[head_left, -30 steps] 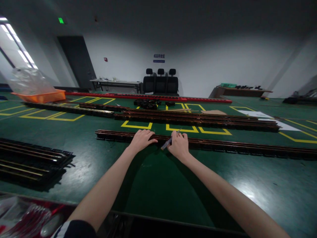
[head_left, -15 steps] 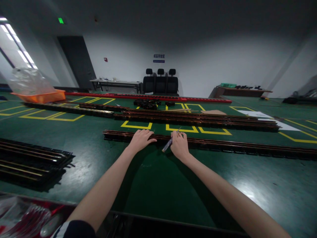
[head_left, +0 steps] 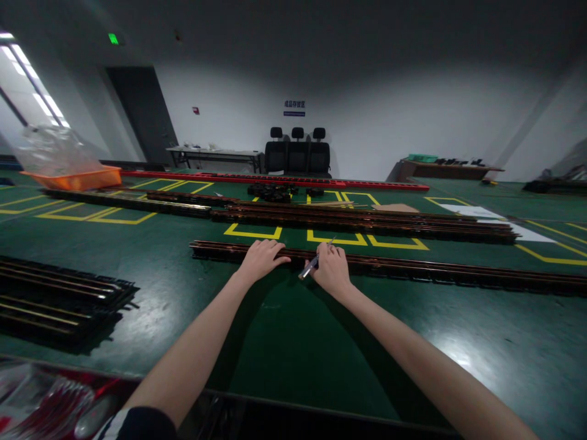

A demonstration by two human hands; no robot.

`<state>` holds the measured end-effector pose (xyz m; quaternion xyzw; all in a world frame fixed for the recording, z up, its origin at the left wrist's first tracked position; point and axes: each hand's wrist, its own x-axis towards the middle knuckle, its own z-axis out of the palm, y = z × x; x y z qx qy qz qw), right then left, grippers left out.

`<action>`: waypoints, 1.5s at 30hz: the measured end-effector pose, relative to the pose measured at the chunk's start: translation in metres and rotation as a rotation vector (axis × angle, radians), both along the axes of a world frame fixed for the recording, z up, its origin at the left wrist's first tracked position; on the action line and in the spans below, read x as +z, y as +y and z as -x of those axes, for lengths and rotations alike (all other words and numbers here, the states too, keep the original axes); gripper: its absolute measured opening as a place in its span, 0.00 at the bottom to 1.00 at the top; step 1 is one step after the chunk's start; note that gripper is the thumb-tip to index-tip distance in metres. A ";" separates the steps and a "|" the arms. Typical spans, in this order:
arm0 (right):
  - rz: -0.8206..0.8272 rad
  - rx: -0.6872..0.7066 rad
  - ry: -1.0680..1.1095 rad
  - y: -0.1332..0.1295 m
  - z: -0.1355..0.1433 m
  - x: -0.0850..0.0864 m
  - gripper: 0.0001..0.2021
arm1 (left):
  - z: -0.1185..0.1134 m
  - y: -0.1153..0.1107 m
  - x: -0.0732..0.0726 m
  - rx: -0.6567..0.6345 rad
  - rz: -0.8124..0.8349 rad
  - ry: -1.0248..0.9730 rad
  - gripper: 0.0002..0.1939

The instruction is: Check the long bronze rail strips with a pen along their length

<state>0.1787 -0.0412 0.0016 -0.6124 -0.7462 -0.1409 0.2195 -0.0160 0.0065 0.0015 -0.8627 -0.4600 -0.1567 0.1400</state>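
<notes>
A long black strip with copper-coloured lines (head_left: 426,269) lies crosswise on the green table in front of me. My left hand (head_left: 261,260) grips it near its left end, fingers over the far side and thumb stretched along the near side. In my right hand (head_left: 332,266) is a slim silver utility knife (head_left: 309,267), its pointed tip rising above the fingers and its butt end slanting down toward me. That hand rests at the same strip, a short way right of the left hand. The fingertips on the strip's far side are partly hidden.
Behind lies a bundle of similar strips (head_left: 367,217); another stack (head_left: 55,299) is at left. An orange tray (head_left: 87,178) holds clear plastic bags. Black parts (head_left: 273,192), white paper sheets (head_left: 523,229) and a red rail (head_left: 367,184) lie farther back. Bagged items (head_left: 50,403) sit low at left.
The utility knife has turned slightly in my right hand, and its near end looks brighter. A finger or thumb tip now shows beside it. My left hand and the strip stay put.
</notes>
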 end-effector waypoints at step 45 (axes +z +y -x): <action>-0.006 0.022 0.019 0.001 0.002 -0.001 0.10 | -0.001 -0.001 0.006 -0.011 0.098 0.001 0.25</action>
